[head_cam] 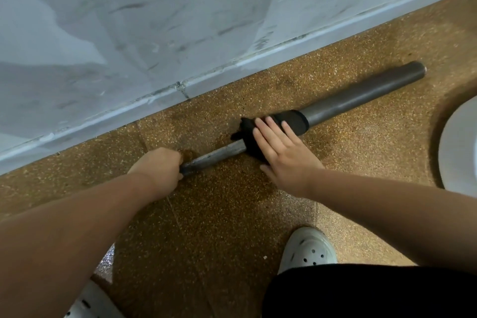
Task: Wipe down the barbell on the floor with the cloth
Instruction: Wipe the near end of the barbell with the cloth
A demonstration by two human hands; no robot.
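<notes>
A grey metal barbell [361, 95] lies on the speckled brown floor, running from lower left to upper right along the wall. Its thick sleeve end points up and right; the thin shaft leads down to the left. My left hand [160, 165] grips the thin shaft, fingers curled round it. A black cloth [294, 121] is draped over the bar where shaft meets sleeve. My right hand [281, 152] lies flat on the cloth with straight fingers, pressing it onto the bar.
A scuffed white wall with a pale skirting [144, 100] runs just behind the barbell. A white rounded object [462, 147] sits at the right edge. My white perforated shoes [307, 250] stand on the floor below my hands.
</notes>
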